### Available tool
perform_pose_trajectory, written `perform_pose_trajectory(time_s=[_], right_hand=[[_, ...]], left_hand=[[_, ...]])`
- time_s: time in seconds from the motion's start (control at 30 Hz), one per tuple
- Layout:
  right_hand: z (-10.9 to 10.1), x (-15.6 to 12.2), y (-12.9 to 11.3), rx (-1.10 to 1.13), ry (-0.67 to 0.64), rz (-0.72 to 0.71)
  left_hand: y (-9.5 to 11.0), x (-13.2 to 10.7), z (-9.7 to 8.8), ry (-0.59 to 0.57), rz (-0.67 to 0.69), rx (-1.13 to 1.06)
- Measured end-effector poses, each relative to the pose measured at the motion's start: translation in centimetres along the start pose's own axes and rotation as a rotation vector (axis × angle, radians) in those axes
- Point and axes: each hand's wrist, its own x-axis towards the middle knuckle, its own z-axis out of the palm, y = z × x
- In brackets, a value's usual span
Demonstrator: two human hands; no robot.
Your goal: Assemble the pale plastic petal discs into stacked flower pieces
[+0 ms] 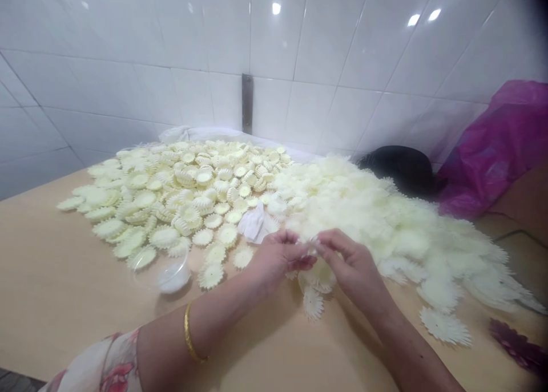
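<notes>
My left hand and my right hand meet above the near edge of the piles, fingertips close together. Between them they pinch a small pale flower-shaped piece, mostly covered by the fingers and blurred. Just under the hands lie loose cream flower-shaped discs with toothed rims. Behind my left hand sits a crumpled white tissue. On its left spreads a heap of small cupped cream pieces; to the right is a heap of flatter, frilled pale discs.
A clear round tub with something white inside stands left of my forearm on the wooden table. A dark rounded object and a magenta plastic bag are at the back right. A dark red flower piece lies near the right edge.
</notes>
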Motion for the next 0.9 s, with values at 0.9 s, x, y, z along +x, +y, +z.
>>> perform_pose_trajectory(time_s=[0.9], right_hand=[[-0.43,-0.01,-0.19,0.007,0.216,0.132]], left_hand=[[-0.01,-0.2,0.16,-0.032,0.018,0.134]])
